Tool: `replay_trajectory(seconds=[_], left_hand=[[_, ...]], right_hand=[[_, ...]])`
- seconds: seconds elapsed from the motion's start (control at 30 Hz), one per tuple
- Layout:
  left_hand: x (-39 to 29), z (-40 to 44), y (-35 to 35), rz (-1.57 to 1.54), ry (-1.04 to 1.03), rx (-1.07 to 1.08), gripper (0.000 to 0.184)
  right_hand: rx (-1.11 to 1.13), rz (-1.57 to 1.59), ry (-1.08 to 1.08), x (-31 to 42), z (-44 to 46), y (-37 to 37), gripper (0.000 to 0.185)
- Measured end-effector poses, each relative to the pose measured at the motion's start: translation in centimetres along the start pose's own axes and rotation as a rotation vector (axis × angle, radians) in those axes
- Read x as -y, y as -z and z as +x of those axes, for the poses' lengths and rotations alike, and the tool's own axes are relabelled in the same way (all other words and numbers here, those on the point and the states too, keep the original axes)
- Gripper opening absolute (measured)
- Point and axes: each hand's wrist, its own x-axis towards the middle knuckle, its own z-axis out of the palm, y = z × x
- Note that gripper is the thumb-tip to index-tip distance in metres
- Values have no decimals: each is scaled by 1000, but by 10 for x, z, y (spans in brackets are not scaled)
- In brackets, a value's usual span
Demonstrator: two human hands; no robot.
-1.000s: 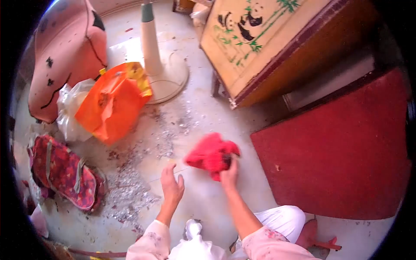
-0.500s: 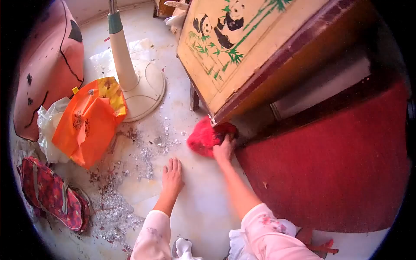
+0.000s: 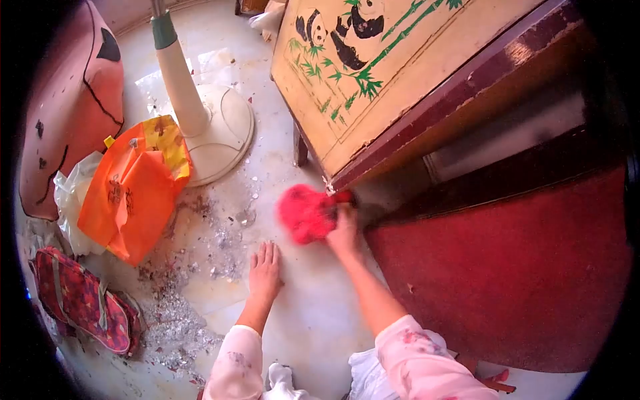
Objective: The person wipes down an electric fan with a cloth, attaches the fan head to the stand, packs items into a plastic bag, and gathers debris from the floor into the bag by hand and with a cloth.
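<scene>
A bright red, fluffy-looking cloth (image 3: pixel 305 215), blurred by motion, lies on the floor by the corner of the panda-painted cabinet. My right hand (image 3: pixel 344 230) is closed on its right side; the fingertips are partly hidden under the cabinet's edge. To the left, my left hand (image 3: pixel 265 270) rests palm down on the pale floor with its fingers stretched out, holding nothing. Dust and small silvery flakes (image 3: pixel 223 250) are scattered just left of that hand.
The tan cabinet (image 3: pixel 317 100) with dark trim overhangs the cloth. A red board (image 3: pixel 493 273) is at right. Leftward are a white stand base (image 3: pixel 223 147), an orange bag (image 3: pixel 130 200), a patterned bag (image 3: pixel 83 300) and a pink cushion-like item (image 3: pixel 70 120).
My right hand has shifted the red cloth slightly left across the floor. My left hand stays in place. The view has tilted a little.
</scene>
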Motion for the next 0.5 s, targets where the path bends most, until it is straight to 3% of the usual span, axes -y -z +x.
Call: replay_trajectory(seconds=[0.1, 0.13, 0.17, 0.23, 0.27, 0.33, 0.37, 0.43, 0.5], left_hand=[[2, 2, -10, 95, 9, -64, 102], [-2, 4, -7, 110, 11, -74, 98], [-4, 3, -3, 67, 23, 10, 93], [1, 5, 14, -86, 34, 159, 77], [7, 2, 7, -66, -4, 49, 75], [19, -2, -18, -35, -78, -165, 72], [18, -17, -9, -126, -65, -103, 66], [15, -48, -25, -235, 4, -71, 61], [9, -78, -35, -326, 12, -142, 57]], right_hand=[[70, 52, -404, -28, -10, -12, 54], [22, -73, -192, -25, -17, -26, 50], [278, 247, -38, -30, -22, -28, 45], [-40, 155, 27, -21, -74, -38, 48], [-189, 174, 61, -9, -97, -27, 49], [-362, 378, -300, -28, -145, -8, 53], [-452, 225, -553, -42, -169, 8, 56], [-442, 121, -709, -49, -181, 16, 56], [-261, 224, -532, -56, -158, 5, 49]])
